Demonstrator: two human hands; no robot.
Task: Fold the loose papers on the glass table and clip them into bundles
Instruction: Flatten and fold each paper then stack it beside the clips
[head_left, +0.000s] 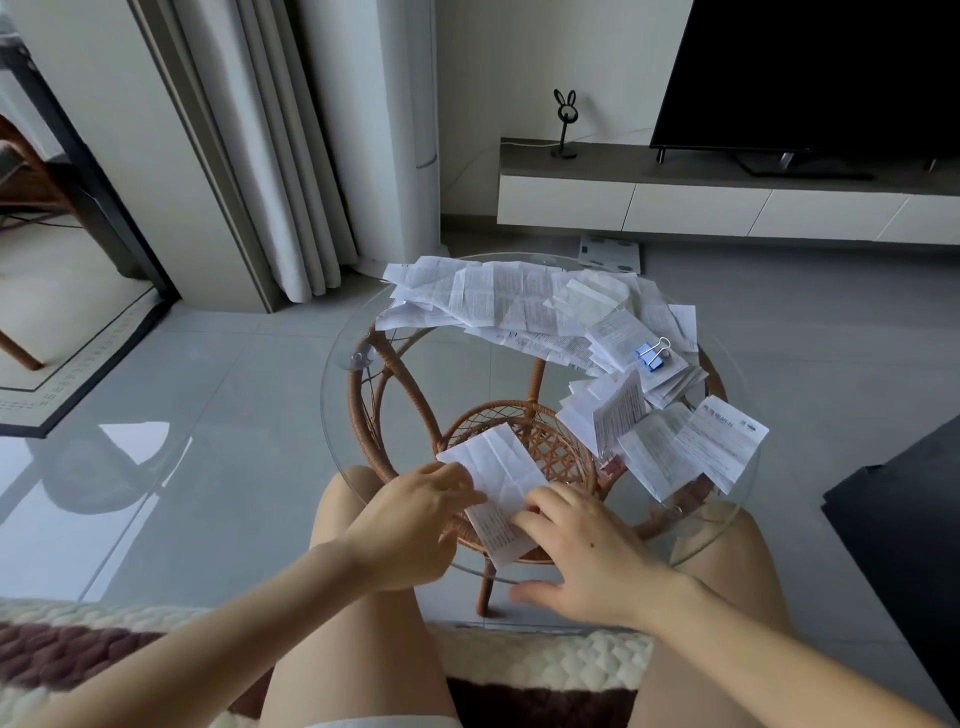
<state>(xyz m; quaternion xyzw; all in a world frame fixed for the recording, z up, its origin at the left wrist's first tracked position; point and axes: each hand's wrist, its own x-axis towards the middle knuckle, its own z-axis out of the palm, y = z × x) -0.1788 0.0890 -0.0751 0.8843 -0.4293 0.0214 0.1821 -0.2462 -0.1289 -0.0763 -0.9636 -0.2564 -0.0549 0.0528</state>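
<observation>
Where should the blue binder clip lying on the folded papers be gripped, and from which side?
Probably by its silver wire handles, which rise clear at the far end of the blue binder clip, while its body lies low on the folded paper stack. Come down from above with thumb and forefinger; the right hand is nearer.

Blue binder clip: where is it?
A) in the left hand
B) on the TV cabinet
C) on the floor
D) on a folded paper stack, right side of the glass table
D: the blue binder clip sits on a folded paper stack on the right side of the glass table, far from the left hand and right hand, which touch a sheet at the near edge.
</observation>
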